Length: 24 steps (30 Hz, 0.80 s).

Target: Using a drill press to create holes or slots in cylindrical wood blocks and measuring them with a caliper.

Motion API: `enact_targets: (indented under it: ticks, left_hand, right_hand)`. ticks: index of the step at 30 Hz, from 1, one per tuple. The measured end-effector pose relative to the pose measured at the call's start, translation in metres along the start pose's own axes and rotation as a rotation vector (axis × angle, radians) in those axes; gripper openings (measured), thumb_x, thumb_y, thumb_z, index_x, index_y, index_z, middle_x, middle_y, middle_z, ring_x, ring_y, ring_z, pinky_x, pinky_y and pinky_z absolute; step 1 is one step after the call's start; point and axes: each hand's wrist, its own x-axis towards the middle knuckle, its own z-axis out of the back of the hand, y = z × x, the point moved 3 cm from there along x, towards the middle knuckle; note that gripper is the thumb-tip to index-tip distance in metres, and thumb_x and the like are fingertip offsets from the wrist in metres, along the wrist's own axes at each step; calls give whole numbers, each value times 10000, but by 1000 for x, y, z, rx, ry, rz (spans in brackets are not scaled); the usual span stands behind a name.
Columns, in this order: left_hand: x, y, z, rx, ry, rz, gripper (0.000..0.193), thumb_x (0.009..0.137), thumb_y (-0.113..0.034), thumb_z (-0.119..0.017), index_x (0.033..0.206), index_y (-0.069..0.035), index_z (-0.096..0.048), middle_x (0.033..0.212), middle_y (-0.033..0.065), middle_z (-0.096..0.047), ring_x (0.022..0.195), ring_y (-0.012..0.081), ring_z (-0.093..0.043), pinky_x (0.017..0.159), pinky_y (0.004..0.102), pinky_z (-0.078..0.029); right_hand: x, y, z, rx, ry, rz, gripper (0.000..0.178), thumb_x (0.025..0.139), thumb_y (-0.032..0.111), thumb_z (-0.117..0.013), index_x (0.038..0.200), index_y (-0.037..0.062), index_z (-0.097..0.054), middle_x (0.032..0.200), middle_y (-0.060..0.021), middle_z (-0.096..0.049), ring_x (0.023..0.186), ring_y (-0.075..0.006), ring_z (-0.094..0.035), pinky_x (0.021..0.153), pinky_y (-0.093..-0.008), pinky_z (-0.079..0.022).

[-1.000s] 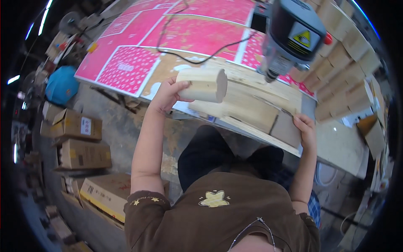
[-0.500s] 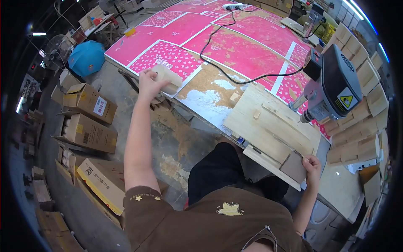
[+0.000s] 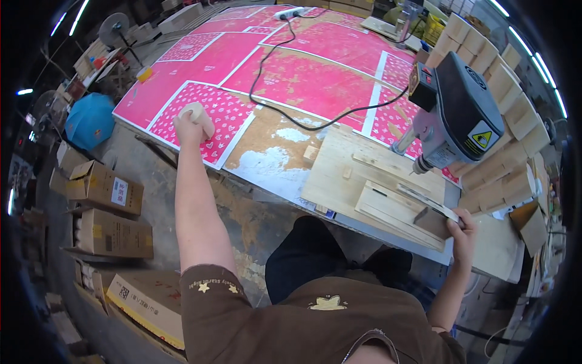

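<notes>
Wooden block (image 3: pixel 207 124), partly covered, seems gripped by left hand (image 3: pixel 188 130); right hand (image 3: pixel 464 232) clasps board (image 3: pixel 431 223).

Pale wooden block at the left, dark flat piece at the right.
The block (image 3: pixel 205 124) is light, smooth-looking wood with a rounded outline, gripped in the left hand (image 3: pixel 189 128) over the near left part of the pink-covered surface (image 3: pixel 315 76); its paler end points up and away, its side slants down to the right, and whether it touches the surface cannot be told. The dark piece (image 3: pixel 431 222) is grey-brown, flat and straight-edged, apparently tilted, its broad face toward the person; it sits at the right end of a pale wooden board (image 3: pixel 388 209), its outer end at the fingers of the right hand (image 3: pixel 462 235).
</notes>
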Motion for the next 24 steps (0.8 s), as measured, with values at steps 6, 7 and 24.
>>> enact_targets:
  ticks: [6,7,24]
  left_hand:
    - [-56,-23,-3,-259,-220,-7,694,725,-62,-669,1345,-38,-359,1371,223,-332,1261,382,-357,1040,445,-325]
    - [-70,-35,-5,-369,-173,-53,689,725,-68,-675,1338,-24,-365,1367,227,-341,1262,378,-357,1039,441,-322]
    - [-359,-234,-18,-482,542,-905,274,747,-70,-681,1007,-19,-612,1244,172,-522,1197,376,-465,994,421,-375]
  right_hand:
    - [-7,-64,-19,88,-23,-136,240,764,23,-677,1000,7,-634,854,14,-522,801,-80,-486,708,-214,-380]
    - [-8,-70,-20,91,-19,-128,248,763,27,-681,1006,6,-635,858,11,-528,808,-83,-490,712,-220,-386]
    - [13,-4,101,-149,-809,333,348,763,146,-716,1067,33,-589,1085,-89,-570,995,-248,-531,869,-362,-415]
